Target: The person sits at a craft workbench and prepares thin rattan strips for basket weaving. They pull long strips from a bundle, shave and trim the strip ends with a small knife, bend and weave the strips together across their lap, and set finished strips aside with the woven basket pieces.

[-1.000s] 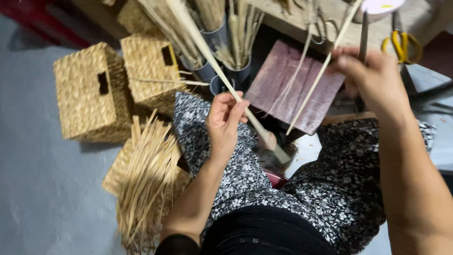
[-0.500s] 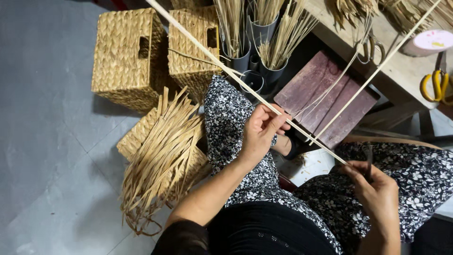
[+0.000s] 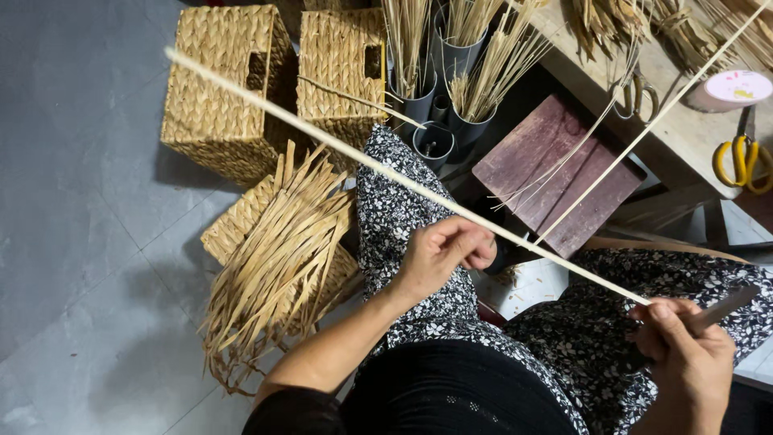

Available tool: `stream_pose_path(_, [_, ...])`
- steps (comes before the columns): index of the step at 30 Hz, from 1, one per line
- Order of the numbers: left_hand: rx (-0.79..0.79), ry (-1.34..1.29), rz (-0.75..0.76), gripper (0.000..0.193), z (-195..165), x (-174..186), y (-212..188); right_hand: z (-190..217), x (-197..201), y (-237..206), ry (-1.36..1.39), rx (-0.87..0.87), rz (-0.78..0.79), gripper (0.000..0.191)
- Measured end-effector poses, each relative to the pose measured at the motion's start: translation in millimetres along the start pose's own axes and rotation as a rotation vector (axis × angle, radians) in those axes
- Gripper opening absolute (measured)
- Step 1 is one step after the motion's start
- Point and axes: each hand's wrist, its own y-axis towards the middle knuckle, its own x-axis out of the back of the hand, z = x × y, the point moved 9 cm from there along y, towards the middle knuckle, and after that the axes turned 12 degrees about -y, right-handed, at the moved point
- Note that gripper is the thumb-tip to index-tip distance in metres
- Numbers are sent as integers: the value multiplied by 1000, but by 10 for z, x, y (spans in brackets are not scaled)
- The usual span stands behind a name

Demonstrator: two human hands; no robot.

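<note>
A long pale reed strip [image 3: 386,171] is stretching slantwise from the upper left of the frame down to the lower right, pulled taut between both hands so that it is staying straight and off the lap. The left hand [image 3: 441,254], at the centre of the frame, is pinching the strip between thumb and curled fingers, its grip closed on the strip, probably steadying the middle. The right hand [image 3: 683,354], at the lower right corner, is closing around a dark metal blade [image 3: 725,307] and meeting the strip's near end, so this grip is shut on the blade. The person is sitting with a flowered skirt [image 3: 419,217] spread over the knees. Left of the skirt, a loose bundle of flat straw [image 3: 274,258] is lying across an unfinished woven basket, within easy reach. Two finished woven baskets [image 3: 221,80] are standing at the upper left, grey tubes [image 3: 419,101] holding upright stalks at top centre, and yellow scissors [image 3: 741,157] are resting on the tabletop [image 3: 684,129] at the upper right
</note>
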Motion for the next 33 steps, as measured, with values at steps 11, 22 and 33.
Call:
stream_pose_path(11, [-479, 524, 267, 15, -63, -910, -75, -36, -37, -91, 68, -42, 64, 17])
stream_pose_path(22, [-418, 898, 435, 21, 521, -1860, 172, 250, 11, -460, -62, 208, -34, 13])
stream_pose_path(33, [-556, 677, 487, 20, 553, -2295, 42, -292, 905, -355, -36, 119, -234, 15])
